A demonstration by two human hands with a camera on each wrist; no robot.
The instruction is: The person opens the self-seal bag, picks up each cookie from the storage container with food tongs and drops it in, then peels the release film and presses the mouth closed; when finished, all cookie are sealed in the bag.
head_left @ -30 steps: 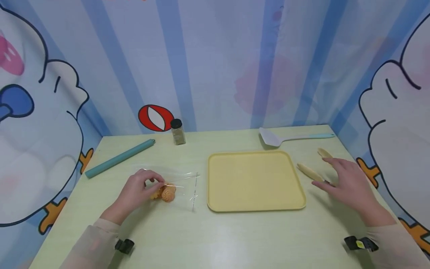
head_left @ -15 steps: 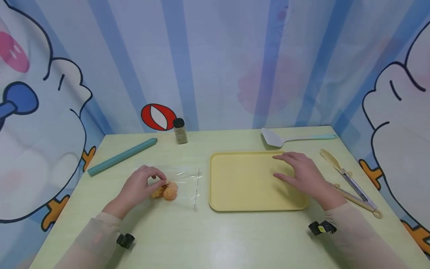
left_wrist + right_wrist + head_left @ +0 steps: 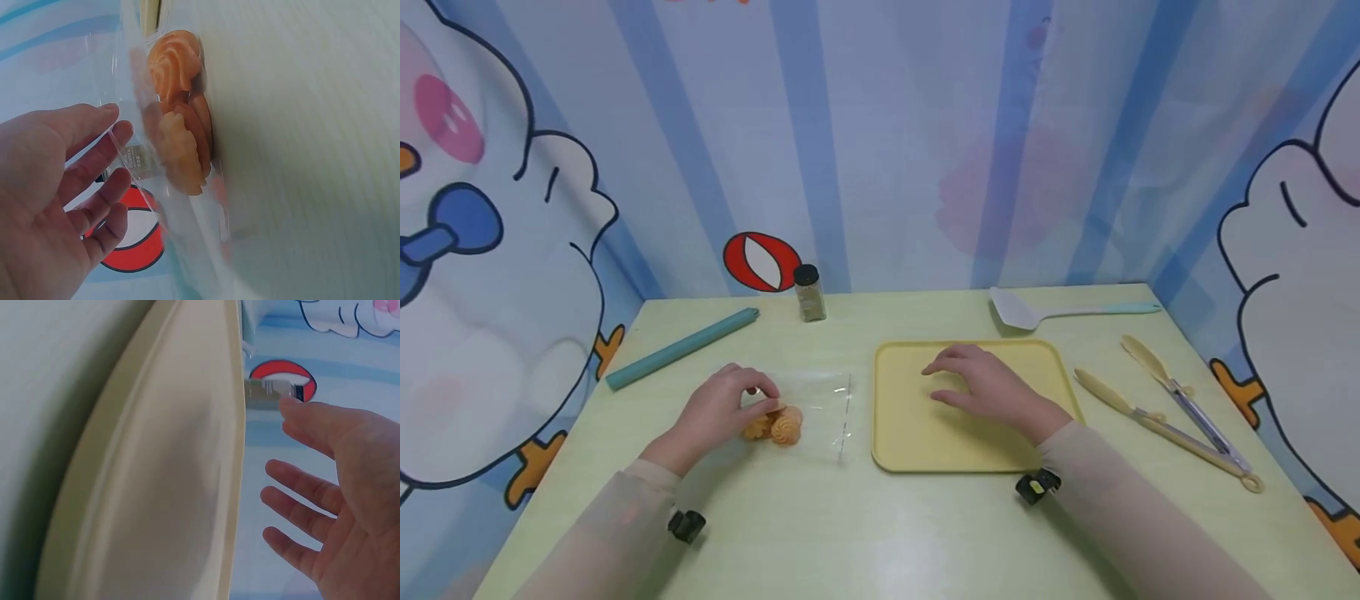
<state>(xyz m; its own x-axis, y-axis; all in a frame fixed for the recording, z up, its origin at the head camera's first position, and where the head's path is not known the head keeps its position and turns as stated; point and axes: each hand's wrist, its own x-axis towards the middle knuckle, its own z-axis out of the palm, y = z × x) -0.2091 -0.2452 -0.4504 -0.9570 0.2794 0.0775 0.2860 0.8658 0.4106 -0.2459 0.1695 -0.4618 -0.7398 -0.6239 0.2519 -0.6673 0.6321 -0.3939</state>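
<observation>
Thumb and forefinger of my left hand (image 3: 722, 410) (image 3: 59, 187) pinch the upper film of a clear bag (image 3: 825, 417) (image 3: 147, 187). Inside the bag lie several swirled orange-brown cookies (image 3: 786, 427) (image 3: 178, 65), just right of the fingertips in the head view. My right hand (image 3: 988, 390) (image 3: 337, 487) hovers over the yellow tray (image 3: 917, 454) (image 3: 156, 475) with fingers spread and nothing held. In the right wrist view a gap shows between the thumb and the other fingers.
A teal rolling pin (image 3: 681, 348) lies at the back left, beside an upright black-capped jar (image 3: 809, 296). Behind the tray rests a spatula (image 3: 1018, 314). Beige-tipped tongs (image 3: 1172, 429) lie spread at the right.
My right hand has moved left from the tongs to above the tray. The left hand keeps its pinch on the bag. The head view has shifted slightly.
</observation>
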